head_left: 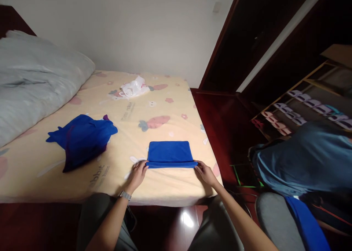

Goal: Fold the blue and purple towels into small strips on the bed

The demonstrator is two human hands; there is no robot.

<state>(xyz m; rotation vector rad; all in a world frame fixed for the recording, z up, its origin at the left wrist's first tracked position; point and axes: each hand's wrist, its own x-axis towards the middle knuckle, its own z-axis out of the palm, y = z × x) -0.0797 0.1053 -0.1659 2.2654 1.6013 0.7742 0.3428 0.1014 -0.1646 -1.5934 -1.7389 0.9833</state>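
Observation:
A folded blue cloth (169,152) lies on the bed near its front edge. My left hand (137,174) pinches the cloth's near left corner, fingers closed on the fold. My right hand (205,172) grips the near right corner the same way. A watch sits on my left wrist. A crumpled pile of blue cloth (82,139) lies to the left, apart from both hands.
The bed's pale sheet (154,108) has a cartoon print. A grey duvet (30,82) is heaped at the left. A white plastic bag (133,87) lies near the wall. A shoe rack (302,108) and blue bags (308,159) stand at the right.

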